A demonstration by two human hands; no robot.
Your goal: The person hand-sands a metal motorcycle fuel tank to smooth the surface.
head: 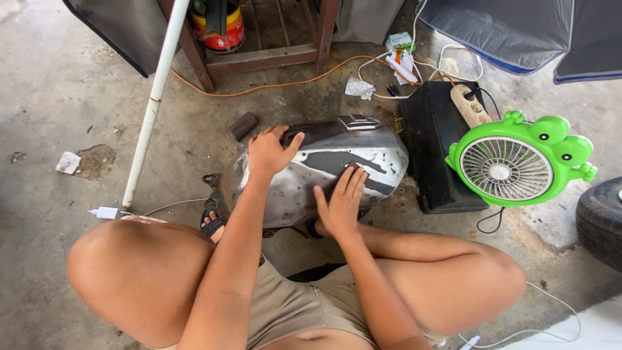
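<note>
Knees and shorts: the person squats on the concrete floor [52,97], bare knees spread wide at the bottom of the view, khaki shorts [291,308] between them.
Right hand: the right hand [340,201] lies flat, fingers together and stretched out, pressed on the near side of the fuel tank; whether anything sits under the palm cannot be told.
Left hand: the left hand [269,150] is spread over the top left end of the tank, thumb out to the side, gripping its curve.
Hands together: both rest on the tank, set apart from each other.
Fuel tank: a bare-metal motorcycle fuel tank [324,165] with dark patches lies on the floor just ahead of the knees, its filler cap [358,122] on top.
Fan: a green frog-shaped fan [518,162] stands to the right, leaning at a black case [434,152].
Pole: a white pole [152,104] slants down to the floor on the left.
Cables: an orange cable [272,84] and white cords trail past a wooden frame [259,58] beyond the tank.
Tyre: a tyre [602,220] shows at the right edge.
</note>
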